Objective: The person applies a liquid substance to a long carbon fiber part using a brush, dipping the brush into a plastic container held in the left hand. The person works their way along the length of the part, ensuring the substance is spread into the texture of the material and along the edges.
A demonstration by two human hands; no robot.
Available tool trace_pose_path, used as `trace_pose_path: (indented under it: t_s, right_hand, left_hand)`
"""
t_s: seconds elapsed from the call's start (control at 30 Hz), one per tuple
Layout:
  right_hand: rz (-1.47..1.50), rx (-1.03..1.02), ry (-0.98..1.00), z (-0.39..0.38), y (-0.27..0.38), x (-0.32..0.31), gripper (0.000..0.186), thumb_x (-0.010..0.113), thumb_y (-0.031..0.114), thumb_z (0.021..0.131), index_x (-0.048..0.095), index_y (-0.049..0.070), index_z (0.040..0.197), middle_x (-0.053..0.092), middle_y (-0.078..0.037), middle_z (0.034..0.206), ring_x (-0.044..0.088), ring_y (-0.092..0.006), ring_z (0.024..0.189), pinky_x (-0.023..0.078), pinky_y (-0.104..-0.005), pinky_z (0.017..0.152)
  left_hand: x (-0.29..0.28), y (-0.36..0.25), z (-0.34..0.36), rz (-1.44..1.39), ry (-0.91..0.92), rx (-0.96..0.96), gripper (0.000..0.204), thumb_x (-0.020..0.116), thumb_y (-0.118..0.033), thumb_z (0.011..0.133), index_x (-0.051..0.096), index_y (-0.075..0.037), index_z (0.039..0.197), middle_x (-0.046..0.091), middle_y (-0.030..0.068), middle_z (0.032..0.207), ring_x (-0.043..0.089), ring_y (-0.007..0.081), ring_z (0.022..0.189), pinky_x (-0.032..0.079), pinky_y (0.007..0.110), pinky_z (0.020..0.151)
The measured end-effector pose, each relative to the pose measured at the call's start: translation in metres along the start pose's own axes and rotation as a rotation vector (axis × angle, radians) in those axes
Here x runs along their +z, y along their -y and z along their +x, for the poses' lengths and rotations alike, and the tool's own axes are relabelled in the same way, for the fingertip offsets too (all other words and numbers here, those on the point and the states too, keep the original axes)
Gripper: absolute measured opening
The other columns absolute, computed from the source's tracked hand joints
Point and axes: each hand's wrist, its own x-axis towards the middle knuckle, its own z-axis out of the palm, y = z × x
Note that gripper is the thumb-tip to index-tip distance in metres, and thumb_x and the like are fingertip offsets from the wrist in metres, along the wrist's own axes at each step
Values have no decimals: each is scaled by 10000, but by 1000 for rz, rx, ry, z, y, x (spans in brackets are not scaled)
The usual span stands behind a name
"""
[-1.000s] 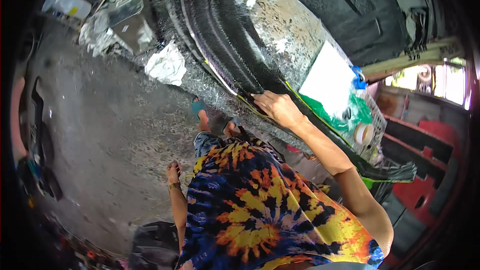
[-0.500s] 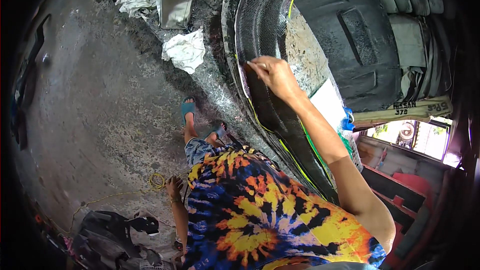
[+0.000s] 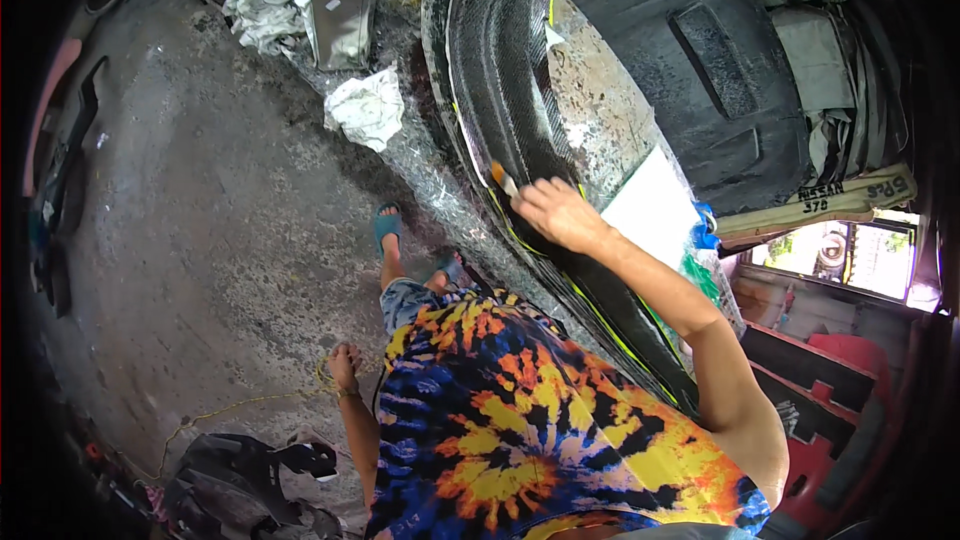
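My right hand (image 3: 562,216) is closed around a small paintbrush (image 3: 507,183) with orange-brown bristles. Its tip meets the left border of a long, curved black part (image 3: 520,130) with a woven, carbon-like surface. Shiny wet-looking streaks show on this part, and yellow-green edging runs along its sides. My left hand (image 3: 345,366) hangs low at my side, away from the part. Its fingers look loosely curled, but whether they hold anything is unclear. A thin yellow cord (image 3: 240,400) passes close to that hand in this view.
Beyond the bench edge lie a crumpled white cloth (image 3: 364,108), a metal can (image 3: 342,25) and more rags (image 3: 268,8). A white sheet (image 3: 645,202) rests right of the part. Farther right stands a large black panel (image 3: 690,70). A dark bag-like bundle (image 3: 225,490) is at lower left.
My right hand has moved down along the curved part toward me, and the brush now shows clearly in it. My left hand has shifted slightly up. The view has turned a little.
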Motion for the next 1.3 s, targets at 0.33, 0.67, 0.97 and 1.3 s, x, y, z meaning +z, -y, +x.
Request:
trace_pose_path:
  t_s: [0.33, 0.67, 0.97, 1.3]
  right_hand:
    - [314, 197, 12, -33, 27, 11, 121, 566, 139, 878, 580, 27, 923, 555, -120, 867, 597, -300, 825, 495, -413, 727]
    - [518, 443, -401, 94, -23, -33, 148, 602, 149, 895, 643, 7, 898, 650, -185, 881, 628, -388, 787, 509, -440, 685]
    - [588, 509, -542, 146, -51, -79, 147, 607, 134, 892, 653, 5, 838, 643, -179, 777, 634, -354, 707, 491, -400, 635]
    - [249, 292, -769, 137, -64, -127, 150, 623, 70, 876, 629, 26, 1019, 613, -136, 837, 641, -280, 715, 494, -369, 600]
  left_hand:
    - [-1, -12, -15, -1, -75, 3, 115, 524, -143, 909, 552, -43, 960, 611, 65, 742, 580, 131, 562, 464, 246, 441]
    - [0, -19, -35, 10, -154, 21, 112, 547, -157, 908, 583, -76, 977, 618, 44, 760, 602, 121, 593, 477, 244, 459]
    - [-5, -7, -44, -71, -175, -28, 91, 542, -187, 902, 563, -105, 937, 597, 21, 747, 615, 145, 618, 485, 264, 490]
    - [0, -47, -23, -23, -42, 59, 133, 537, -196, 899, 540, -86, 974, 586, 25, 783, 570, 137, 626, 492, 281, 559]
